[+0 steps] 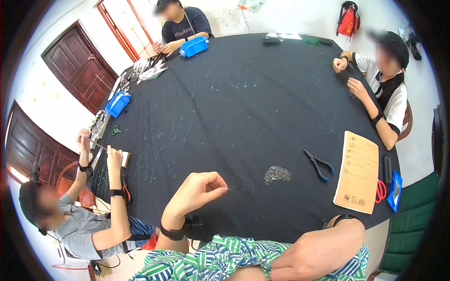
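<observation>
Thread (241, 179), thin and pale, lay on the black tablecloth (243, 107), one end pinched in my closed left hand (199, 189). My right hand (307, 255) rested at the near edge; I could not tell its grip. Hooks (277, 174) and pliers (318, 164) lay nearby; the centre stood open.

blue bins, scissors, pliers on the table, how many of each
blue bins: 2
scissors: 2, green-handled and red-handled
pliers: 1, blue-handled
total: 5
</observation>
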{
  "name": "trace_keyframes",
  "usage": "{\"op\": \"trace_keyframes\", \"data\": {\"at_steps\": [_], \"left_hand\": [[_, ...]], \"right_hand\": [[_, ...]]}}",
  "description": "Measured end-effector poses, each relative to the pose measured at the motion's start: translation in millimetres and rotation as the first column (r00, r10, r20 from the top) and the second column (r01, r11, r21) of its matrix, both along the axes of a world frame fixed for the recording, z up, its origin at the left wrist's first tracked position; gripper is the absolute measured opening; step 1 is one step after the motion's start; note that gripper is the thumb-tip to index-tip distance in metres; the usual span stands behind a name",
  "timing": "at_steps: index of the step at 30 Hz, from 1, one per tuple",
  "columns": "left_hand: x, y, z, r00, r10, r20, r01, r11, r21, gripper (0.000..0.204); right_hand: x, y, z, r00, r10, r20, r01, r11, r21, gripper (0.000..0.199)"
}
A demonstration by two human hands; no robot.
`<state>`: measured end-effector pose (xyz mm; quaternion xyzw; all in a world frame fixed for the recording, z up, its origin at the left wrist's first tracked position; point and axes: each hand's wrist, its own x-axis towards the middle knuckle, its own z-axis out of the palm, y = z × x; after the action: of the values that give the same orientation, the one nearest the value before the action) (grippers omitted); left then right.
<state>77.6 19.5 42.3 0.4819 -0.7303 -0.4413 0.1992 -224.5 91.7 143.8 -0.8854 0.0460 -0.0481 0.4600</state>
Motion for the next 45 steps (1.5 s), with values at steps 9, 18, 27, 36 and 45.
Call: {"op": "trace_keyframes", "data": {"at_steps": [9,18,27,36,45], "left_hand": [[9,4,2,0.998,0.046,0.032,-0.046,0.999,-0.009,0.011],[21,10,4,0.993,0.111,0.044,-0.112,0.994,0.019,0.01],[95,18,54,0.85,0.516,0.101,-0.455,0.818,-0.351,0.007],[124,-3,68,0.807,0.591,0.023,-0.477,0.673,-0.565,0.012],[159,-65,35,0.77,0.637,-0.043,-0.547,0.624,-0.559,0.016]], "right_hand": [[-3,-10,-4,0.993,0.109,0.044,-0.111,0.992,0.062,0.024],[11,-11,4,0.975,0.224,-0.01,-0.223,0.973,0.061,0.018],[12,1,2,0.983,0.111,-0.147,-0.122,0.99,-0.065,0.01],[4,14,5,0.985,-0.119,-0.125,0.1,0.984,-0.147,0.016],[6,-14,-14,0.975,-0.223,-0.012,0.217,0.96,-0.174,0.027]]}}
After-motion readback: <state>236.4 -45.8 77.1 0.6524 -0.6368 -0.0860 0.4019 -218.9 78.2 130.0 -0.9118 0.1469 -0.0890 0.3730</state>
